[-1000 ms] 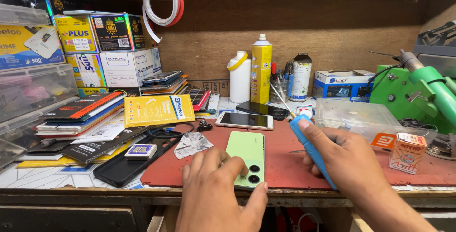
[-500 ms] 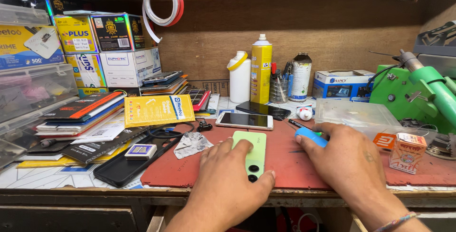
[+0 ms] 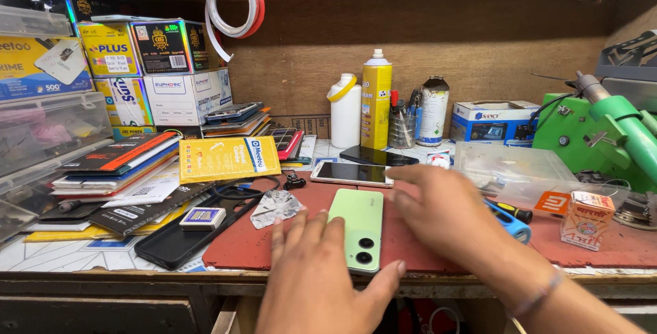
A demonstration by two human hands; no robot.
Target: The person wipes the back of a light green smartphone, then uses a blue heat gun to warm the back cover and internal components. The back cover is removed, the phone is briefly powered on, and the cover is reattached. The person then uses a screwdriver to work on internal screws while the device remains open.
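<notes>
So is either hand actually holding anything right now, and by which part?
Neither grips anything. The left hand lies flat against the green phone, at its lower left edge; the right hand hovers open beside its right edge.

Right hand (image 3: pixel 445 214) let go of the blue tool (image 3: pixel 510 222), moved left over mat; tool apparently dropped beside it.

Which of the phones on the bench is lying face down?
The light green phone on the red mat, camera lenses up, by the left hand. The white-framed phone and the dark one behind it lie screen up.
</notes>
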